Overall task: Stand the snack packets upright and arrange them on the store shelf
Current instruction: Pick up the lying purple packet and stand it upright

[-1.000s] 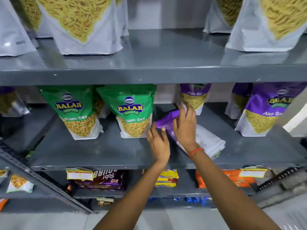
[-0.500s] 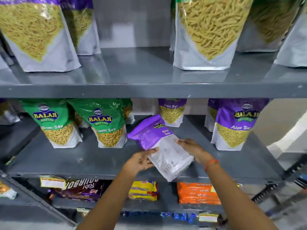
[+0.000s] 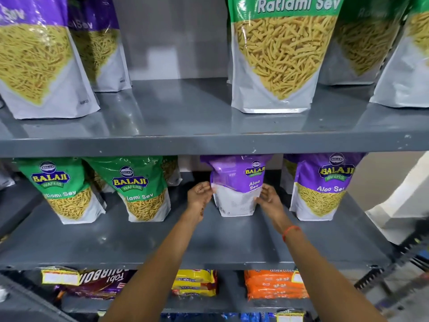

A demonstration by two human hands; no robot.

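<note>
A purple and white Aloo Sev packet (image 3: 235,189) stands upright on the grey middle shelf (image 3: 162,242), its back panel towards me. My left hand (image 3: 200,194) grips its left edge and my right hand (image 3: 268,197) holds its right edge. To its right stands another purple Aloo Sev packet (image 3: 322,184). Two green Ratlami Sev packets (image 3: 62,189) (image 3: 139,187) stand upright to the left, with more packets partly hidden behind them.
The upper shelf (image 3: 185,126) carries large purple packets (image 3: 39,56) at the left and large green Ratlami Sev packets (image 3: 281,54) at the right. Below, biscuit packs (image 3: 195,283) and orange cookie packs (image 3: 274,284) lie flat. A pale wall (image 3: 399,201) borders the right side.
The purple packet lay flat on the shelf, was lifted tilted in both hands, and now stands upright further back between the green and purple rows. My view has moved closer and upward.
</note>
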